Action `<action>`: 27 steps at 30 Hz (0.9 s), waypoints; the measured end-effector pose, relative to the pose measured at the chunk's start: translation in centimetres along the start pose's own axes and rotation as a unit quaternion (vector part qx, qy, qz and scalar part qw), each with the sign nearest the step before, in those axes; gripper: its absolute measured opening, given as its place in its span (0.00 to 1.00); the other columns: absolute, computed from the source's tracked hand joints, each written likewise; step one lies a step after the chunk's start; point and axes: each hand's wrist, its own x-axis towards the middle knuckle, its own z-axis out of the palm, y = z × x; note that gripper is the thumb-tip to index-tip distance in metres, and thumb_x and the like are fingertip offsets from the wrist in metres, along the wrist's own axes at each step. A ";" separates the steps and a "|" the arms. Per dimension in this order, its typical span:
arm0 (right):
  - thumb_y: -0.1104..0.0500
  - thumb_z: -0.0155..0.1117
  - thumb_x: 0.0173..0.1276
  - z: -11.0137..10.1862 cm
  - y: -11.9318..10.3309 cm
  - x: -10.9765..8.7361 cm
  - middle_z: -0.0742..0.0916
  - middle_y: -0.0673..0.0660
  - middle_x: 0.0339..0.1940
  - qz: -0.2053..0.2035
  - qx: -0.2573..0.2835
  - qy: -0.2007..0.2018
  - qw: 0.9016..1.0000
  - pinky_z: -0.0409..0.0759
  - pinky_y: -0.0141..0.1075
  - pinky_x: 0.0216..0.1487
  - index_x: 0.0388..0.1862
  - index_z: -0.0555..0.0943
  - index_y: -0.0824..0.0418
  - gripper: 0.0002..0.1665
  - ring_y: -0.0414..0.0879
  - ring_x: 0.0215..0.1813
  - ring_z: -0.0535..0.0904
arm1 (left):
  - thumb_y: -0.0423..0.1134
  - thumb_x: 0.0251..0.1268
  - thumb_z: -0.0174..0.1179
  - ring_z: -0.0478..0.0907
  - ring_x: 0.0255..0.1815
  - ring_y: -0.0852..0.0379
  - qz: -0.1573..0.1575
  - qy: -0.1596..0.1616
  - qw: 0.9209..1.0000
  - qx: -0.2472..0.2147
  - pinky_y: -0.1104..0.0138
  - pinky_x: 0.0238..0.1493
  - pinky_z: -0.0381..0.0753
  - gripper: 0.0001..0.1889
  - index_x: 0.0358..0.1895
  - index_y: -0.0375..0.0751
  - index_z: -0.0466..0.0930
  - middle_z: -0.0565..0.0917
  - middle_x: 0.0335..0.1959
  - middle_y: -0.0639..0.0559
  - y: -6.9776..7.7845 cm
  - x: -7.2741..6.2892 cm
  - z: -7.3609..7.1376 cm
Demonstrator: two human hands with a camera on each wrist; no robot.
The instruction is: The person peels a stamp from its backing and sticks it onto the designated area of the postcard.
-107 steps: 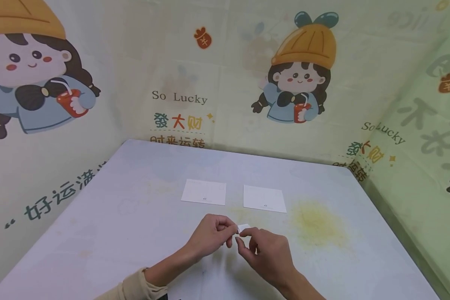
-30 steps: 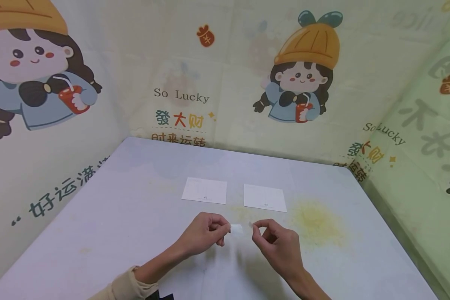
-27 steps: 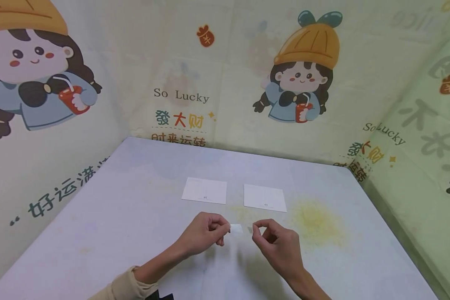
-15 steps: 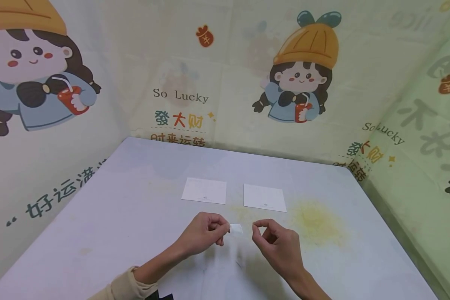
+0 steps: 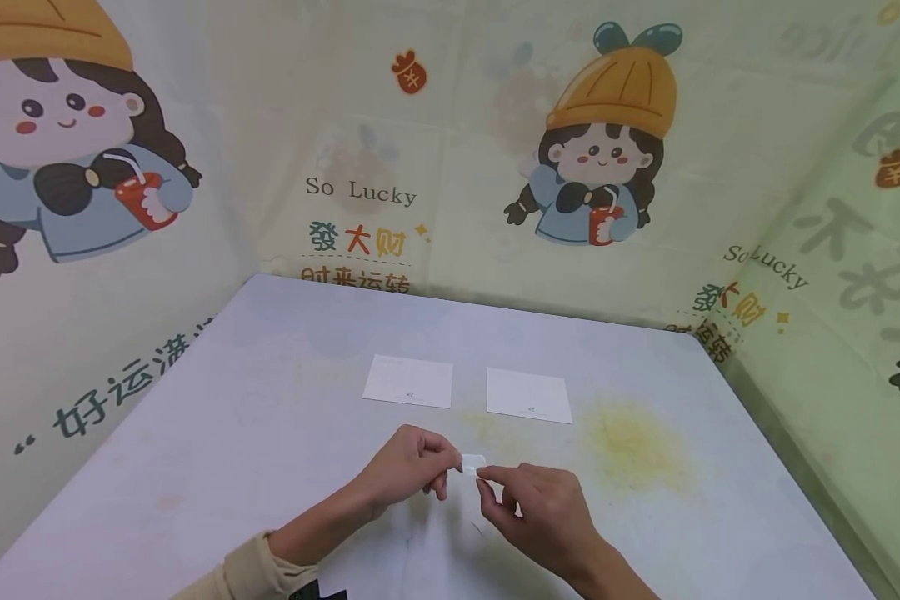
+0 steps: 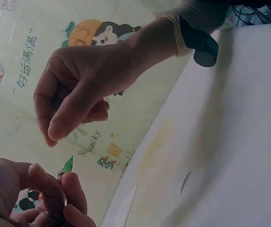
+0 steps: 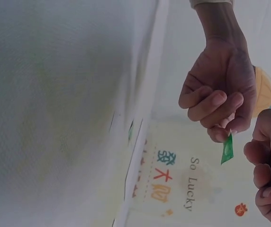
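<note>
My left hand [image 5: 412, 467] pinches one end of a small sticker-like piece [image 5: 472, 462] between thumb and index finger. Its upper face is whitish in the head view, and the underside of the piece [image 7: 227, 150] shows green in the right wrist view. My right hand [image 5: 543, 508] is beside it, index fingertip at the free right end and thumb a little below. In the left wrist view, nothing shows between the right hand's [image 6: 81, 85] thumb and index finger. Both hands are raised above the table. A thin sliver [image 5: 477, 527] lies on the table below them.
Two white cards, the left card [image 5: 408, 382] and the right card [image 5: 529, 396], lie flat side by side beyond the hands. The white table [image 5: 232, 467] is enclosed by printed cloth walls. A black object [image 5: 317, 592] shows by the left sleeve.
The right hand pulled away with a thin strip, which left its fingers and now lies on the table. It has since moved left to the piece, which the left hand keeps pinching.
</note>
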 end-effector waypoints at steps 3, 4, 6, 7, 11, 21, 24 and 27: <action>0.55 0.56 0.74 0.1 -0.2 0.3 0.76 0.41 0.12 -0.035 -0.021 0.001 0.999 0.62 0.15 0.20 0.34 0.87 0.57 0.14 0.29 0.14 0.63 | 0.40 0.69 0.61 0.73 0.21 0.58 -0.008 -0.005 1.000 -0.012 0.67 0.32 0.72 0.14 0.36 0.29 0.86 0.78 0.13 0.52 0.2 0.0 0.0; 0.56 0.56 0.74 0.1 -0.3 0.4 0.76 0.41 0.11 -0.049 -0.033 0.003 0.998 0.62 0.15 0.20 0.34 0.87 0.57 0.14 0.29 0.14 0.63 | 0.40 0.69 0.61 0.72 0.21 0.58 -0.010 -0.006 1.000 -0.015 0.66 0.33 0.72 0.14 0.37 0.29 0.86 0.78 0.13 0.52 0.2 0.0 0.0; 0.58 0.56 0.73 0.2 -0.3 0.6 0.76 0.41 0.12 -0.077 -0.055 0.010 0.995 0.62 0.16 0.20 0.33 0.86 0.58 0.13 0.30 0.14 0.64 | 0.40 0.69 0.61 0.73 0.21 0.59 -0.017 -0.007 1.000 -0.024 0.66 0.34 0.73 0.14 0.37 0.29 0.86 0.77 0.13 0.52 0.3 0.0 0.0; 0.59 0.56 0.73 0.2 -0.2 0.6 0.76 0.41 0.12 -0.088 -0.065 0.012 0.994 0.62 0.16 0.19 0.33 0.86 0.58 0.12 0.30 0.14 0.64 | 0.40 0.68 0.61 0.73 0.21 0.58 -0.021 -0.008 0.999 -0.028 0.66 0.34 0.73 0.14 0.37 0.29 0.86 0.77 0.13 0.52 0.3 0.0 0.0; 0.60 0.55 0.72 0.3 -0.1 0.7 0.78 0.42 0.13 -0.112 -0.093 0.010 0.989 0.62 0.17 0.19 0.33 0.85 0.59 0.12 0.32 0.15 0.65 | 0.39 0.68 0.61 0.73 0.21 0.59 -0.033 -0.010 0.999 -0.042 0.67 0.33 0.73 0.14 0.37 0.28 0.86 0.76 0.13 0.52 0.2 0.0 0.0; 0.59 0.52 0.76 0.3 -0.2 0.1 0.78 0.43 0.14 -0.106 -0.113 -0.024 0.988 0.64 0.18 0.20 0.34 0.84 0.57 0.14 0.32 0.16 0.68 | 0.38 0.66 0.61 0.76 0.20 0.60 -0.029 -0.024 0.997 -0.060 0.70 0.27 0.71 0.14 0.36 0.26 0.85 0.75 0.12 0.54 0.3 -0.1 -0.1; 0.59 0.51 0.77 0.3 -0.2 0.1 0.78 0.43 0.15 -0.100 -0.117 -0.032 0.988 0.63 0.18 0.20 0.35 0.84 0.57 0.15 0.33 0.16 0.68 | 0.37 0.66 0.61 0.77 0.20 0.61 -0.028 -0.027 0.997 -0.061 0.70 0.27 0.71 0.14 0.37 0.25 0.85 0.75 0.11 0.55 0.4 -0.1 -0.1; 0.59 0.51 0.76 0.3 -0.1 0.0 0.77 0.43 0.14 -0.098 -0.121 -0.036 0.987 0.63 0.18 0.20 0.34 0.83 0.57 0.15 0.33 0.16 0.68 | 0.37 0.66 0.61 0.77 0.20 0.61 -0.030 -0.024 0.998 -0.055 0.70 0.28 0.71 0.14 0.37 0.26 0.86 0.75 0.12 0.54 0.5 -0.2 0.0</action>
